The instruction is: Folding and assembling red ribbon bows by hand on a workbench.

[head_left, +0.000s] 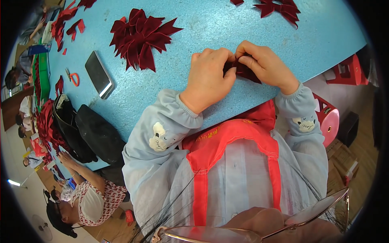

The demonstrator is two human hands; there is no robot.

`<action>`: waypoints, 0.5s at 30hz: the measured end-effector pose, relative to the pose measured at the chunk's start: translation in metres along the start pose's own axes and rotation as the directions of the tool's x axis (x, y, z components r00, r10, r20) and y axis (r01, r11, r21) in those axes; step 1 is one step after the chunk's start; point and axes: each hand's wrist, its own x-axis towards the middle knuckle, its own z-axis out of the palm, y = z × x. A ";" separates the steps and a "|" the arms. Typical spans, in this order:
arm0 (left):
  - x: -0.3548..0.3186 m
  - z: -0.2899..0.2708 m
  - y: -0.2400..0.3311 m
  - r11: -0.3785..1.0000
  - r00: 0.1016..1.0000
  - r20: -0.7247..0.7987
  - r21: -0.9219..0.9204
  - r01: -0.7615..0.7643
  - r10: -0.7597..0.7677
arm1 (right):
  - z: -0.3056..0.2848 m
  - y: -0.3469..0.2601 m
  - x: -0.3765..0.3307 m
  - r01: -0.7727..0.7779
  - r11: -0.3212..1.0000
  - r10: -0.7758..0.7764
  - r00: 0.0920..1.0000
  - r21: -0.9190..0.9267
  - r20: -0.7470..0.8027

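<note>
Dark red fabric ribbon piece (244, 69) sits pinched between both hands over the blue speckled table (227, 28), near its front edge. The left hand (210, 77) has its fingers curled tight onto the ribbon's left end; the right hand (265, 65) closes thumb and fingers on its right part. Left of the hands on the table lies a pile of finished dark red fabric bows (141, 38), and farther left a flat grey phone (99, 74) and small orange-handled scissors (73, 77).
</note>
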 end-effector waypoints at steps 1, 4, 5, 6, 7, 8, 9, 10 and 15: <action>0.002 0.001 0.000 0.999 0.999 0.013 -0.017 0.039 -0.038 | 0.002 0.002 0.001 0.023 1.000 -0.022 1.000 0.019 -0.022; 0.003 0.002 -0.004 1.000 1.000 0.004 -0.012 0.027 -0.027 | 0.006 0.006 0.004 0.065 0.997 -0.061 0.996 0.052 -0.071; 0.003 0.003 -0.005 1.000 1.000 0.000 -0.010 0.024 -0.024 | 0.008 0.006 0.004 0.056 0.996 -0.048 0.994 0.073 -0.099; 0.003 0.004 -0.006 1.000 1.000 0.003 -0.013 0.022 -0.022 | 0.009 0.006 0.004 0.047 0.994 -0.035 0.991 0.094 -0.127; 0.003 0.004 -0.007 1.000 1.000 -0.015 -0.017 -0.004 0.004 | 0.010 0.007 0.004 0.040 0.993 -0.022 0.988 0.114 -0.155; 0.003 0.005 -0.008 0.999 0.999 -0.035 -0.021 -0.031 0.030 | 0.012 0.007 0.004 0.037 0.993 -0.018 0.987 0.113 -0.158; 0.003 0.005 -0.009 0.998 0.997 -0.055 -0.022 -0.058 0.057 | 0.013 0.008 0.005 0.024 0.991 -0.001 0.984 0.133 -0.176; 0.003 0.006 -0.011 0.998 0.997 -0.053 -0.023 -0.061 0.059 | 0.015 0.009 0.006 0.013 0.988 0.017 0.981 0.153 -0.194; 0.002 0.008 -0.016 0.994 0.993 -0.080 -0.065 -0.093 0.087 | 0.016 0.010 0.006 0.001 0.990 0.037 0.966 0.144 -0.256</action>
